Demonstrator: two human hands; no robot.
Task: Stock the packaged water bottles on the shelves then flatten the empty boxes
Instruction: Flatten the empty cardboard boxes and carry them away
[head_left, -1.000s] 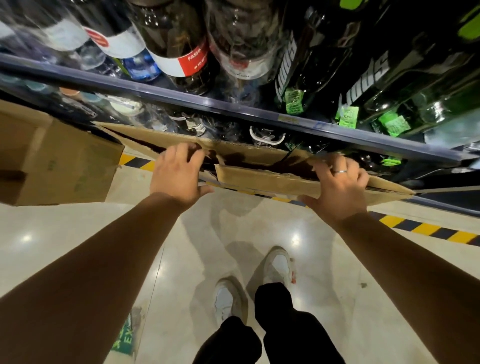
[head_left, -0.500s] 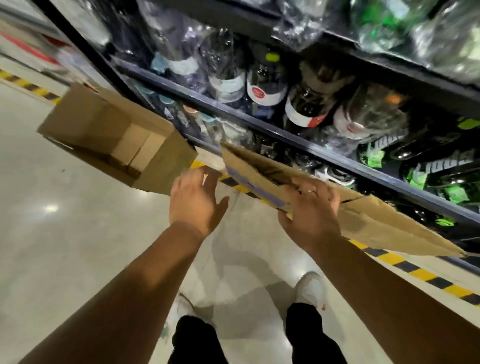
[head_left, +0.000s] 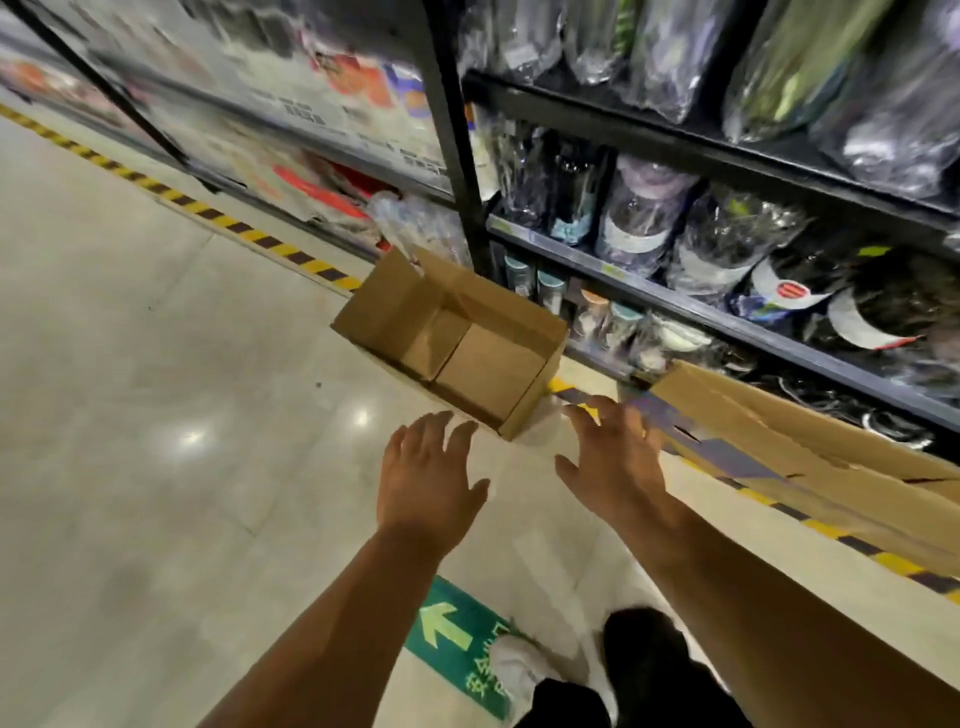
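Head view looks down an aisle at both bare hands stretched forward with fingers spread, palms down, holding nothing. Left hand (head_left: 428, 475) reaches toward the near corner of an open empty cardboard box (head_left: 457, 343) that sits tilted in front of the shelf upright, its inner flaps showing; the fingertips are just short of it. Right hand (head_left: 613, 462) hovers at the left end of a flattened cardboard box (head_left: 810, 452), which lies slanted along the foot of the shelving; whether they touch is blurred. Shrink-wrapped water bottle packs (head_left: 649, 223) fill the dark shelves (head_left: 727, 319) on the right. Below, a green floor arrow sticker (head_left: 452, 639) and a white shoe (head_left: 514, 665) show on the pale tiled floor (head_left: 130, 415).
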